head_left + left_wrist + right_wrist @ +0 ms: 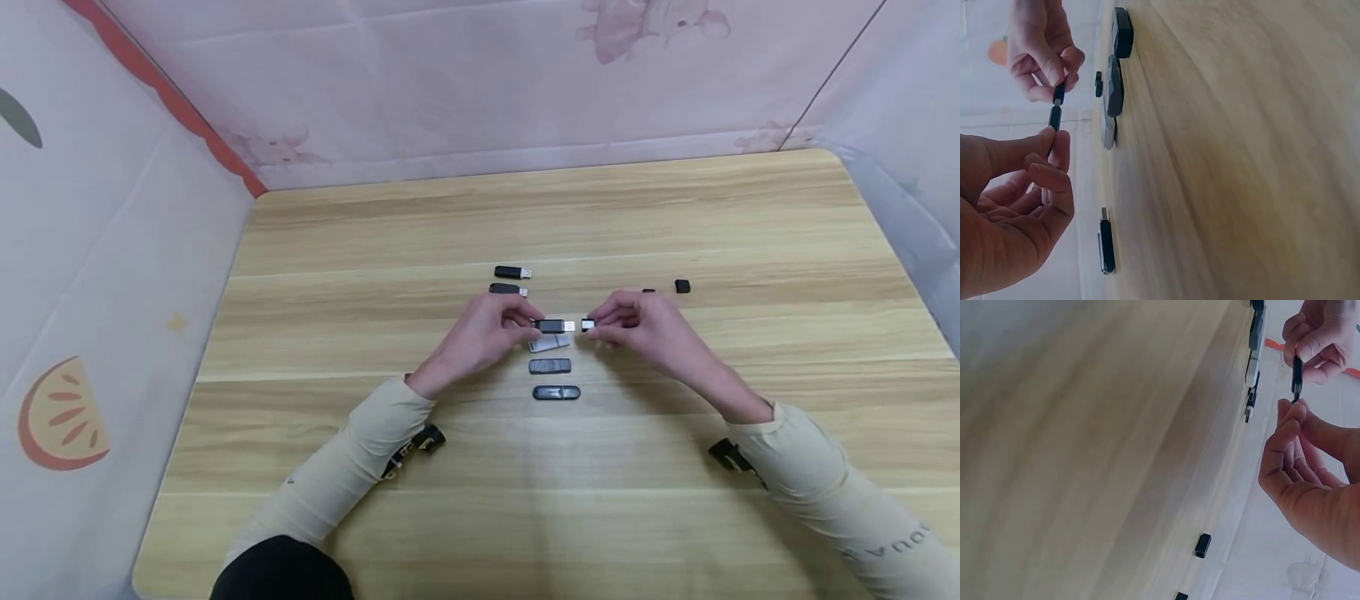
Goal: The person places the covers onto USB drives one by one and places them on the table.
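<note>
Between thumb and fingers my left hand pinches a black USB stick, its metal plug bare and pointing right. My right hand pinches the small black cap a short gap from that plug in the head view. In the left wrist view, the stick and cap line up end to end, raised off the table. The right wrist view shows my right fingertips hiding most of the cap.
Below the hands lie a silver USB stick, a grey one and a dark rounded one. Two black sticks with bare plugs lie farther back. Two loose black caps sit at right on the wooden table.
</note>
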Demonstrator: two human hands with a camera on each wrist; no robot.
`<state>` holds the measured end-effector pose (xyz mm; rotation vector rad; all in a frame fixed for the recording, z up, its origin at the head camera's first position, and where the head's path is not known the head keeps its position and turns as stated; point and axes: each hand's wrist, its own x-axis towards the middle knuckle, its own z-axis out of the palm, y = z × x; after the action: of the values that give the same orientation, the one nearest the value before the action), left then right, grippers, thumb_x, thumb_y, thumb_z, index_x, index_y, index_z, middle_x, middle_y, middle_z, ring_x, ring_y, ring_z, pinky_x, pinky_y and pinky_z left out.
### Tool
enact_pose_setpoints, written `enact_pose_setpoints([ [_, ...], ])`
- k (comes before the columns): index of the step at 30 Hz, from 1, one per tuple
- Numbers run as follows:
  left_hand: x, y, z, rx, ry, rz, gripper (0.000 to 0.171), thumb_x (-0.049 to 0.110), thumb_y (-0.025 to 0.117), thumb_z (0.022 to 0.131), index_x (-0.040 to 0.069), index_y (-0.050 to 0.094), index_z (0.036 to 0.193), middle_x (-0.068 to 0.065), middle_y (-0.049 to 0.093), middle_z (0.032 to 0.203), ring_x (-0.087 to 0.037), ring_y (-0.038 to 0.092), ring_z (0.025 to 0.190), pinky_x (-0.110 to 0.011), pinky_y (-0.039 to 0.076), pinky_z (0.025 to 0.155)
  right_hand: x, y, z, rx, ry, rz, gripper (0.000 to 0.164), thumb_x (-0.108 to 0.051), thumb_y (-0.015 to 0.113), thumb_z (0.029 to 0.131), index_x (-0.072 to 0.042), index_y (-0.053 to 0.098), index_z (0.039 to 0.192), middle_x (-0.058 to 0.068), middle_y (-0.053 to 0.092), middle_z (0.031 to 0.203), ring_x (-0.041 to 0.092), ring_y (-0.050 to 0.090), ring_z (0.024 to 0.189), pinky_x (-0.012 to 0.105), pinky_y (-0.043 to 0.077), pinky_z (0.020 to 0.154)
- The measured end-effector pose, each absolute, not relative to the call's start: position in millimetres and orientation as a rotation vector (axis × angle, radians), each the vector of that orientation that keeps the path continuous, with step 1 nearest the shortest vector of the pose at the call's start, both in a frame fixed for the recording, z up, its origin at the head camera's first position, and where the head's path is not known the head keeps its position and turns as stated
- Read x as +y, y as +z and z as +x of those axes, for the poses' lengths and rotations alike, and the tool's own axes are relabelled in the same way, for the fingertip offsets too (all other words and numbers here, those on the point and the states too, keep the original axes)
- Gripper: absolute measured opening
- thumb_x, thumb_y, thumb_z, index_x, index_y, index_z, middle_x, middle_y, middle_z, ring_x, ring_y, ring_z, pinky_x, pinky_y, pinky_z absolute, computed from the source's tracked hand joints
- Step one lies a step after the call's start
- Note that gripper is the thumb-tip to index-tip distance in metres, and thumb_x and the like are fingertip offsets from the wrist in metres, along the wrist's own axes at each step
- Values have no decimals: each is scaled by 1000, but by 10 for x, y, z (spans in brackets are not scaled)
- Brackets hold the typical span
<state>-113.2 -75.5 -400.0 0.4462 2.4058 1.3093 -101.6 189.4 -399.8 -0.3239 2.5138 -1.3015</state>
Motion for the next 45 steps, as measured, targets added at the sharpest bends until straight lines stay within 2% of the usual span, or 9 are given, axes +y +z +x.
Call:
enact_pose_setpoints([
  [8,-715,-3977,-1115,2383,1314,475,19,5,77,94,5,77,113,-9,79,99,-25,75,88,-23,56,68,1833,-3993,-999,2491,-1314,-354,17,-6,79,93,-3,75,109,15,81,100,27,78,86,24,59,67],
  [15,-699,-3970,-1107,2373,1319,493,17,5,77,94,4,77,112,-10,79,98,-27,76,88,-21,54,68,1791,-4020,-990,2476,-1327,-358,15,-6,79,94,-3,75,108,14,81,99,26,78,86,25,59,68],
  [29,-701,-3987,-1118,2363,1310,462,17,6,77,95,4,77,112,-9,78,97,-29,74,88,-22,50,66,1755,-4020,-1003,2488,-1305,-321,15,-7,80,92,-4,76,106,13,82,98,22,76,81,24,56,63],
  [38,-683,-3961,-1109,2396,1285,472,18,6,77,95,4,77,113,-8,77,98,-23,71,85,-20,49,65,1741,-3995,-990,2396,-1404,-262,18,-2,79,92,4,73,108,21,80,99,24,78,80,27,61,71],
  [45,-674,-3964,-1107,2412,1277,479,15,6,77,95,6,78,110,-6,77,96,-15,68,81,-20,48,65,1734,-3990,-978,2397,-1406,-251,17,-2,79,92,3,73,108,21,80,99,22,77,77,27,62,70],
])
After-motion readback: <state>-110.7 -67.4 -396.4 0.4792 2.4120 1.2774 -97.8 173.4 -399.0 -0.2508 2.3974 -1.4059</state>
